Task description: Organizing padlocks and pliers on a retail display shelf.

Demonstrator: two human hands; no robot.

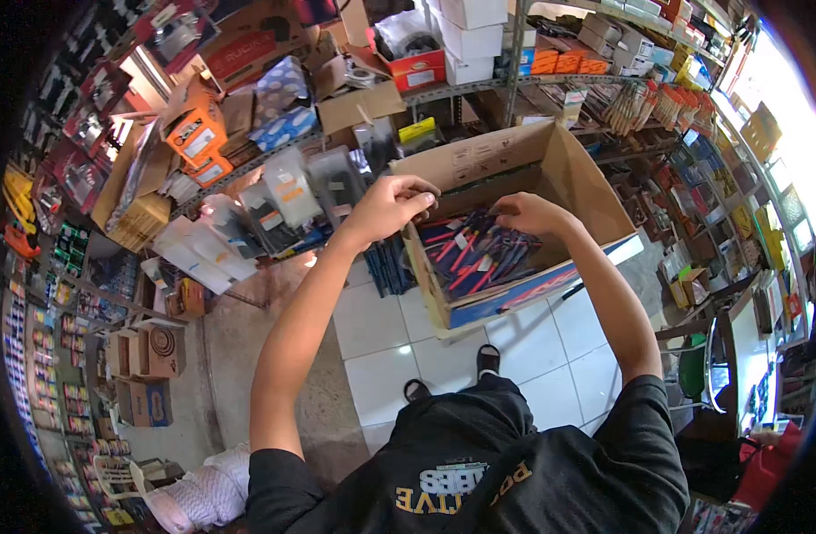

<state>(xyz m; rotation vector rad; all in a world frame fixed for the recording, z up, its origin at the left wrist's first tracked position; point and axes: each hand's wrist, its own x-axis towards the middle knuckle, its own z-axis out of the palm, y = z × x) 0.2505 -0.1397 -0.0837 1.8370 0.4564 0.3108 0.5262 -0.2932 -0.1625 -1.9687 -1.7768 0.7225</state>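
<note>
A large open cardboard box (478,157) with a blue printed lower side is in front of me. Inside lies a loose pile of slim dark packs (474,250) with pink-red strips and small white tags. My left hand (394,205) is at the box's left rim, its fingers curled and the thumb towards them; whether anything is between them is unclear. Over the pile, inside the box, hangs my right hand (529,213) with bent fingers. Its fingertips are close to the packs, and contact cannot be made out. Dark blue slim items (386,267) hang or stand just outside the box's left side.
Beyond the box, a metal shelf (421,97) carries cartons, including an orange box (197,133) and white boxes (474,33). Paintbrushes (631,107) hang at the upper right. White floor tiles (381,334) lie around my feet. A rope roll (207,490) is at the lower left.
</note>
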